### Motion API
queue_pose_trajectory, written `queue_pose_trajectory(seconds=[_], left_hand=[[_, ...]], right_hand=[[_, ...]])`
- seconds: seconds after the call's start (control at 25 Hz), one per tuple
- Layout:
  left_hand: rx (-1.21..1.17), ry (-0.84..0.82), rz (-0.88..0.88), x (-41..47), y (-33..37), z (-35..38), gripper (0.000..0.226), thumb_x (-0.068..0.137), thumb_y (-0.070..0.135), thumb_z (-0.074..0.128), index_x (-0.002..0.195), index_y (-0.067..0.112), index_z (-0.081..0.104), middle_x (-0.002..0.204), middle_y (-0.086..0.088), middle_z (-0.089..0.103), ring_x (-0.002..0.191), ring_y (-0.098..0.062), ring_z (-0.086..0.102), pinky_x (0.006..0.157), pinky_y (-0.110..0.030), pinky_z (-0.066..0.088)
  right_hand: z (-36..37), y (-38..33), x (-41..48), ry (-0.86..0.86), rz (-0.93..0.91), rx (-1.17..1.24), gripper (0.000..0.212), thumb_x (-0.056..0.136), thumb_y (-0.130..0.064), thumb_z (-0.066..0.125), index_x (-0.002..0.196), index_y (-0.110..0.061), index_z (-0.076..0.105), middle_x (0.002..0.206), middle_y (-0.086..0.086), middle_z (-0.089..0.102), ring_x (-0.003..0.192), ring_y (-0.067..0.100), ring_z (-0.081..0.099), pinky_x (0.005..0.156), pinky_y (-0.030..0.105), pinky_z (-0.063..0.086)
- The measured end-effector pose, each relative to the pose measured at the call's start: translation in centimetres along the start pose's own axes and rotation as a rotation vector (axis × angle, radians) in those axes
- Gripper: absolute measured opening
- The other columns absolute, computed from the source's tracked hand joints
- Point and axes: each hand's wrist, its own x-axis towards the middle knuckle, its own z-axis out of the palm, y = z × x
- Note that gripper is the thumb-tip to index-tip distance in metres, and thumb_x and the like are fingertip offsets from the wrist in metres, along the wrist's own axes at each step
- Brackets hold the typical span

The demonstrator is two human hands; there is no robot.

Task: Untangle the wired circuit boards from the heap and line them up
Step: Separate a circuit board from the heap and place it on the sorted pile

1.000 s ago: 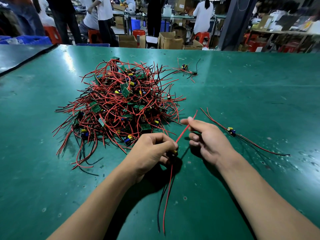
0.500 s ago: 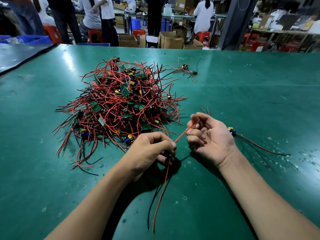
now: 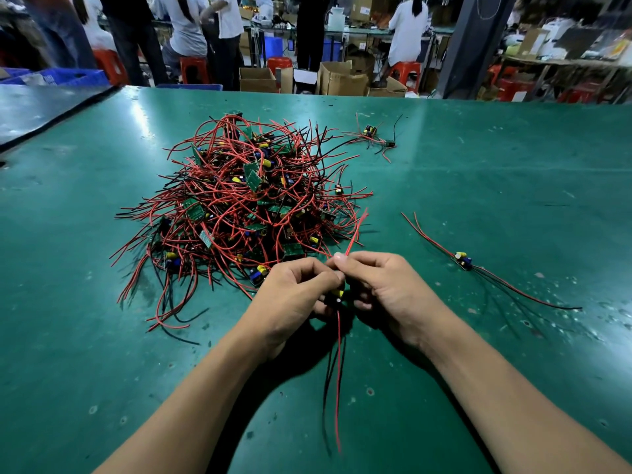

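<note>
Nearest, the trailing wires (image 3: 338, 371), one red and one black, ran from the hands straight toward the near edge of the green table (image 3: 513, 186). Half a second before they had slanted off to the near left.

Above them the two hands met, knuckles touching. The left hand (image 3: 294, 295) had its fingers curled round the held board (image 3: 338, 295), of which only a yellow capacitor and a dark edge showed. The right hand (image 3: 386, 292) pinched the red lead (image 3: 354, 234) between thumb and forefinger just above that board, its other fingers loosely curled, and the lead rose from the pinch toward the heap. In the earlier frames this hand had lain apart to the right, palm up and open, with the lead across its fingers; it had since closed in against the left.

Further right, one laid-out board (image 3: 463, 260) lay alone with its wires drawn out straight, the only piece lined up as far as could be seen. It had not moved.

Beyond the hands the heap (image 3: 246, 200) looked as large as before, a dense knot of red and black wire and green boards. A small tangle (image 3: 371, 133) sat well apart at the far right of it.

By my reckoning the job had barely begun: one board placed, one in hand nearly freed, the bulk untouched.
</note>
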Motion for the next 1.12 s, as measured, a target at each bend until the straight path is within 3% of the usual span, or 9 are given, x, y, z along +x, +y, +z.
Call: queue_pose_trajectory(seconds=[0.24,0.48,0.76,0.84,0.96,1.12], left_hand=[[0.083,-0.077,0.032,0.0,0.1,0.0,0.026,0.089,0.001,0.063,0.065,0.011,0.061,0.064,-0.003,0.060,0.055,-0.014,0.056,0.053,-0.022,0.050],[0.154,-0.149,0.039,-0.2,0.3,0.0,0.030,0.087,0.005,0.067,0.060,0.018,0.063,0.066,0.000,0.062,0.057,-0.011,0.056,0.053,-0.020,0.048],[0.138,-0.161,0.033,-0.2,0.4,-0.1,0.028,0.088,0.004,0.066,0.062,0.014,0.062,0.062,0.002,0.060,0.056,-0.010,0.056,0.053,-0.022,0.050],[0.133,-0.167,0.030,-0.2,0.4,-0.1,0.025,0.088,0.003,0.066,0.065,0.012,0.062,0.062,0.002,0.060,0.056,-0.011,0.056,0.053,-0.022,0.050],[0.138,-0.178,0.025,-0.3,0.6,0.0,0.018,0.087,0.002,0.066,0.070,0.006,0.061,0.062,-0.001,0.059,0.056,-0.012,0.057,0.052,-0.021,0.049],[0.128,-0.189,0.016,-0.3,0.5,-0.1,0.016,0.087,0.001,0.065,0.072,0.003,0.060,0.064,-0.008,0.060,0.056,-0.018,0.061,0.052,-0.023,0.050]], right_hand=[[-0.4,-0.2,0.3,0.137,-0.025,0.013,0.019,0.094,-0.024,0.068,0.082,-0.011,0.076,0.054,-0.007,0.037,0.040,0.005,0.027,0.037,0.015,0.022],[-1.7,-0.6,1.1,0.396,-0.106,0.058,0.024,0.093,-0.019,0.069,0.089,0.005,0.069,0.060,-0.004,0.046,0.040,0.006,0.028,0.037,0.018,0.022],[-1.9,-0.9,2.0,0.529,-0.207,0.216,0.011,0.093,-0.012,0.069,0.085,-0.006,0.065,0.068,-0.004,0.055,0.038,0.005,0.028,0.036,0.016,0.025],[-2.0,-1.2,2.1,0.515,-0.170,0.274,0.017,0.096,-0.017,0.065,0.082,-0.006,0.064,0.062,-0.005,0.056,0.037,0.004,0.029,0.035,0.017,0.024],[-2.4,-2.0,2.1,0.425,0.012,0.501,0.031,0.099,-0.021,0.058,0.070,-0.009,0.058,0.051,-0.005,0.041,0.031,0.004,0.025,0.031,0.017,0.019],[-3.3,-2.7,1.9,0.264,0.245,0.842,0.029,0.082,-0.007,0.057,0.057,-0.012,0.044,0.052,-0.005,0.025,0.025,0.005,0.019,0.025,0.017,0.015]])
